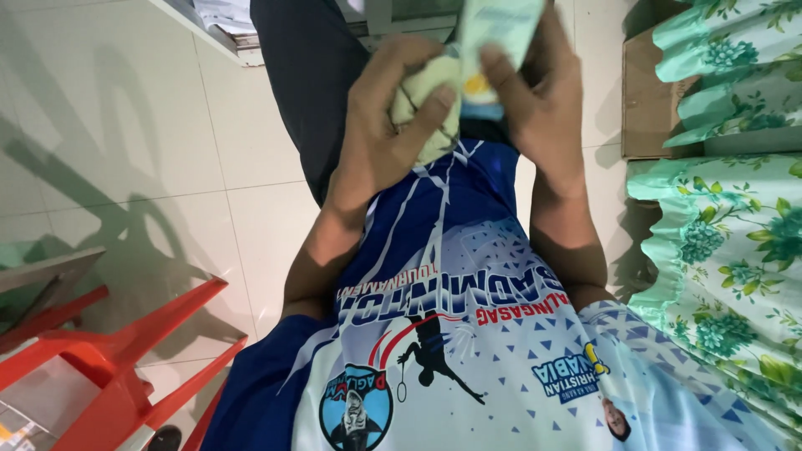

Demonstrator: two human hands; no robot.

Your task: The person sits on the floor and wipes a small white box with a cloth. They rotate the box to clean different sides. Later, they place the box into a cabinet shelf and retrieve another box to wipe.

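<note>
Up close, right hand (543, 100) gripping pale pouch (497, 29) (contents unseen)

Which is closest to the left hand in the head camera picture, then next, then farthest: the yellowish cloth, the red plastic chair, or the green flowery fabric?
1. Yellowish cloth: gripped in the left hand.
2. Red plastic chair: lower left, on the floor.
3. Green flowery fabric: far right edge, beyond the right hand.

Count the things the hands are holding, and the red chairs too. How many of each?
Pale yellow cloth, in the left hand: 1
Light green bottle, in the right hand: 1
Red plastic chair: 1
Total: 3
</note>
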